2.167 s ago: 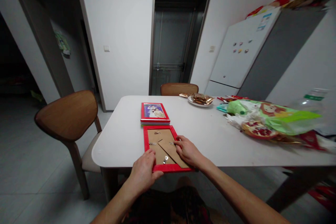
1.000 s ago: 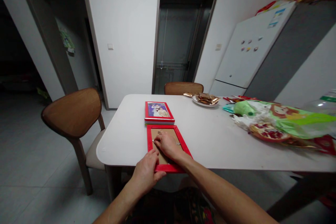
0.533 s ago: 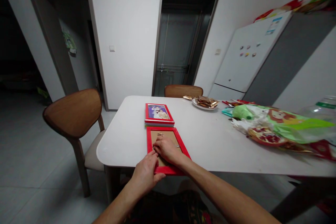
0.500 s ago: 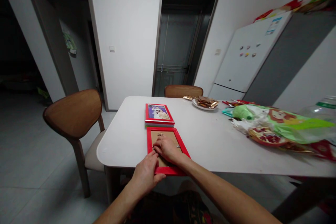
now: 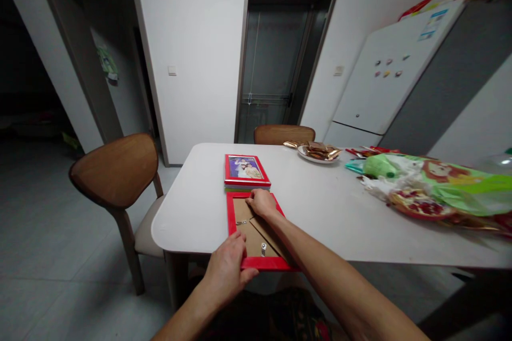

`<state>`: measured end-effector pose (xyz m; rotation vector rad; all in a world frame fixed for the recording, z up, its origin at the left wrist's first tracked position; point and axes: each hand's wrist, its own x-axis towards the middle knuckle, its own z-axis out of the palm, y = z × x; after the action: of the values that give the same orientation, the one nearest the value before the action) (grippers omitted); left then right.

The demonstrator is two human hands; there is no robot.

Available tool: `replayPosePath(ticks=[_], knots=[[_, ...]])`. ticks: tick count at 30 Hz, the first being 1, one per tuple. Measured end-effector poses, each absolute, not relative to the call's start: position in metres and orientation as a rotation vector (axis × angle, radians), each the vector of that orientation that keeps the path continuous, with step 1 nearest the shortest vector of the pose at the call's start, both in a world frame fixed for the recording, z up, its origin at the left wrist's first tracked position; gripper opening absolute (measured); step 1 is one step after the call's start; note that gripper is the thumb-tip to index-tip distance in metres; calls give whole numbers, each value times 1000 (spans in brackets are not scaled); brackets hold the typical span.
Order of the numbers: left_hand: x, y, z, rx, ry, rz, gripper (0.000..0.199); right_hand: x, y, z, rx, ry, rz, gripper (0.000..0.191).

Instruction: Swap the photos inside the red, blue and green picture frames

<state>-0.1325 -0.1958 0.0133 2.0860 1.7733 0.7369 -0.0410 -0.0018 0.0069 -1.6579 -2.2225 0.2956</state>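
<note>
A red picture frame (image 5: 260,263) lies face down at the table's near edge, its brown backing board (image 5: 242,210) upward. Small metal clips (image 5: 263,249) and a slanting stand leg show on the board. My left hand (image 5: 228,261) grips the frame's lower left corner, thumb at the near edge and fingers over the left side. At the top of the backing, my right hand (image 5: 262,203) has its fingers curled and pressed together; whatever they pinch is hidden. Just beyond stands a stack of frames, the top red photo frame (image 5: 247,170) showing a picture of people.
The white table (image 5: 192,197) carries a plate of wrapped snacks (image 5: 319,153), an opened pomegranate (image 5: 416,203) and a green plastic bag (image 5: 472,186) on the right. Wooden chairs (image 5: 116,170) stand at the left and far sides. A fridge (image 5: 384,74) is at back right.
My right hand has moved from the middle of the backing up to its top edge. The stand leg and near clip now show. My left hand keeps its hold on the corner.
</note>
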Motion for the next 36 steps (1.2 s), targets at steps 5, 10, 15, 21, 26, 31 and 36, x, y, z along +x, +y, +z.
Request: replayPosePath(ticks=[5, 10, 15, 21, 26, 31, 36], knots=[[-137, -199, 14, 2091, 1775, 745, 52, -41, 1, 9, -1690, -2142, 328, 23], [-139, -205, 22, 2133, 1821, 627, 48, -18, -10, 21, -1491, -2124, 427, 25], [-105, -197, 27, 2329, 1721, 453, 58, 32, -28, 28, -1347, -2037, 525, 24], [-75, -178, 21, 2425, 1744, 226, 55, 78, -71, 20, -1310, -1547, 1061, 19], [-82, -168, 27, 2607, 1740, 568, 54, 77, -112, 20, -1162, -1177, 1435, 20], [-64, -169, 72, 2210, 1941, 1194, 43, 43, -124, 20, -930, -888, 2011, 19], [-34, -171, 103, 1685, 1837, 1581, 44, 29, -112, 17, -721, -594, 1748, 28]])
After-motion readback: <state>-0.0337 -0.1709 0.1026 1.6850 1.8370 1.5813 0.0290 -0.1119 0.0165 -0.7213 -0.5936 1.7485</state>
